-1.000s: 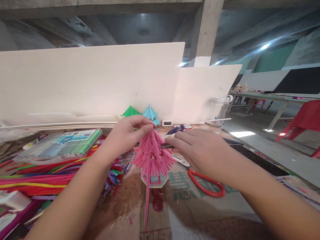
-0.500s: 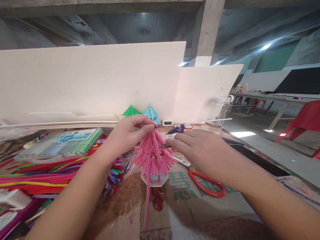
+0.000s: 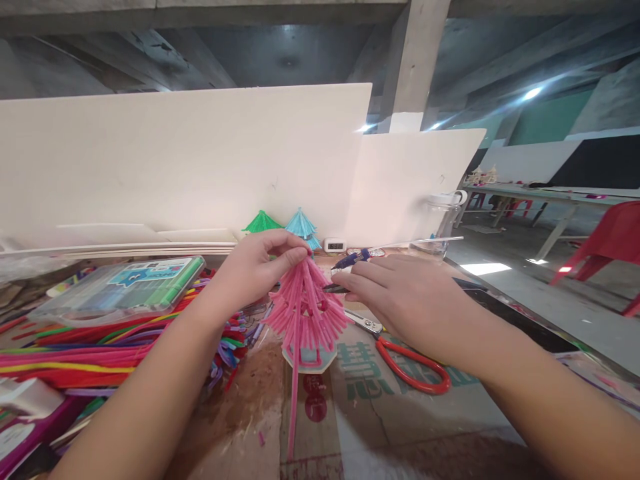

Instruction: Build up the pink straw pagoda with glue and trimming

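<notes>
While the left hand (image 3: 255, 270) pinches the top of the pink pipe-cleaner tree (image 3: 306, 313), the right hand (image 3: 395, 297) just beside it grips a small dark tool (image 3: 334, 289) against a strand. Shaping strands seems the step in hand; it calls for a steady top.

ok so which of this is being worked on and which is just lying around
In hand: pink pipe-cleaner model, pinched at its top by the left hand; thin dark tool in the right hand.
Lying about: red scissors, plastic case, pipe-cleaner pile, green model, blue model, bottle.
</notes>
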{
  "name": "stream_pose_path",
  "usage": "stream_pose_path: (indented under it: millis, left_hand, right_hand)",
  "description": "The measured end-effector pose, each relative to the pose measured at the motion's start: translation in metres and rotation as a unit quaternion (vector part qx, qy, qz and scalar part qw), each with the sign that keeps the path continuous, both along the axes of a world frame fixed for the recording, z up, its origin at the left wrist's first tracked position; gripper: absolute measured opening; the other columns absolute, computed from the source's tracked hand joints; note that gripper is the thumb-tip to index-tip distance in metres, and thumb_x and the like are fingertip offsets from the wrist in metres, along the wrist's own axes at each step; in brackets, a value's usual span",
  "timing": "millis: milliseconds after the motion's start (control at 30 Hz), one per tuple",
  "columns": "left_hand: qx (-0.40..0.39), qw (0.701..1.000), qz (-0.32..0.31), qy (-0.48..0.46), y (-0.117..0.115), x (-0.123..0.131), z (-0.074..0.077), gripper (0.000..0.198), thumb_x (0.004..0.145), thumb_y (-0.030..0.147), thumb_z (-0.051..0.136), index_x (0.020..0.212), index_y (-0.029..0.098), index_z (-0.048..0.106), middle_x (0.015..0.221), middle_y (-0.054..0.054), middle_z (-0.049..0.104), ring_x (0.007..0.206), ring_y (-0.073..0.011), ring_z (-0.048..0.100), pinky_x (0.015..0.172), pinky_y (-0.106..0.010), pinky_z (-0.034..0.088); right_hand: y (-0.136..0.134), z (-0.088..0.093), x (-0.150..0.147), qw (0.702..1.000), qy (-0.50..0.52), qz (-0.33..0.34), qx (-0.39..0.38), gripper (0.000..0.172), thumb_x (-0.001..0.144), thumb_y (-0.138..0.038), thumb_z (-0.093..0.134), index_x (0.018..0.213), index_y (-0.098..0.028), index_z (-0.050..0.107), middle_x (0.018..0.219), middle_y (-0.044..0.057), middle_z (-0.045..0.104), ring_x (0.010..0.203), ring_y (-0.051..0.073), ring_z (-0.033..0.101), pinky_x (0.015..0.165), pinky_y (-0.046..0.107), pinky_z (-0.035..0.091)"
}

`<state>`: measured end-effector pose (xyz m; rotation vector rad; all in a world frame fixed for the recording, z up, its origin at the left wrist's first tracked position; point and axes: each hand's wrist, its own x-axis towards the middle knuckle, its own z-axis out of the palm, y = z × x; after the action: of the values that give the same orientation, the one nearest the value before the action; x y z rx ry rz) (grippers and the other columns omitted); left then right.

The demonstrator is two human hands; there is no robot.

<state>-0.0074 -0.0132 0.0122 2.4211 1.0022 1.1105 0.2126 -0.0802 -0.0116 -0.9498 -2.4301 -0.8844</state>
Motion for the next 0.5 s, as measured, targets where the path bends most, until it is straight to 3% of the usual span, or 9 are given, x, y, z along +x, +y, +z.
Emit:
stream_pose_path:
  millis: [500]
  left_hand:
    - [0.002, 1.000, -0.004, 0.006, 0.0000, 0.0007, 0.0004, 0.025, 0.084, 0.037, 0.055, 0.084, 0.016, 0.068, 0.083, -0.004, 0.069, 0.080, -0.0183, 0.061, 0.074, -0.030, 0.045]
  right_hand:
    - [0.0018, -0.0027, -0.0022, 1.000, -0.012, -0.003, -0.016, 0.027, 0.090, -0.010, 0.044, 0.110, -0.014, 0.061, 0.088, 0.006, 0.065, 0.080, 0.022, 0.059, 0.066, 0.035, 0.042]
